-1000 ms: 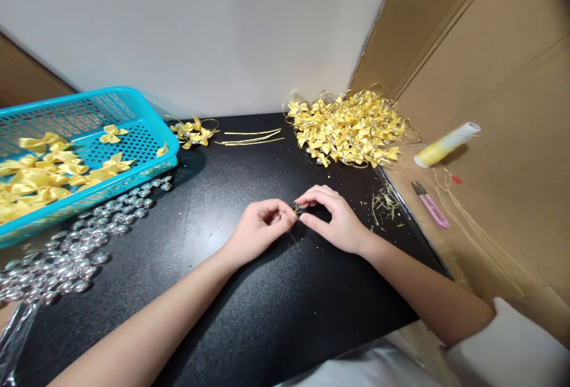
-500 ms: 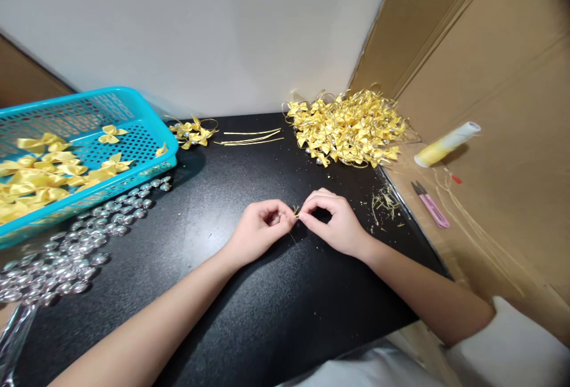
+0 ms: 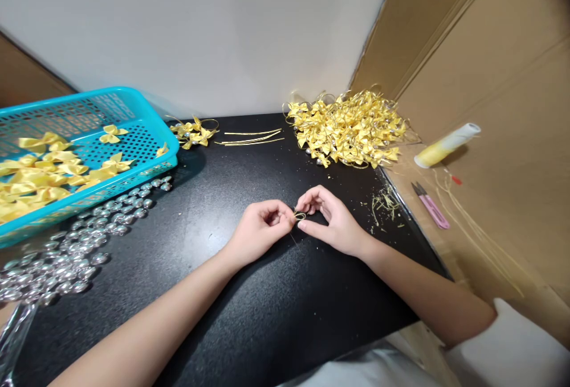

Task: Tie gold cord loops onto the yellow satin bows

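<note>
between both hands, thin gold cord (image 3: 300, 216) curls into a tiny loop.

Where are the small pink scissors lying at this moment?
In the head view the pink scissors lie on the right side, on the brown cardboard surface beside the black table, just below the yellow-white tube.

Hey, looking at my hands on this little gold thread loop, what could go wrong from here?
1. The gold thread loop is tiny and pinched only between the fingertips of the left hand and right hand; it may slip from the grip and come undone.
2. The silver beads lie loose beside the left forearm; a sweep could scatter them.
3. The thread snips sit near the right elbow's path and might get knocked.
</note>
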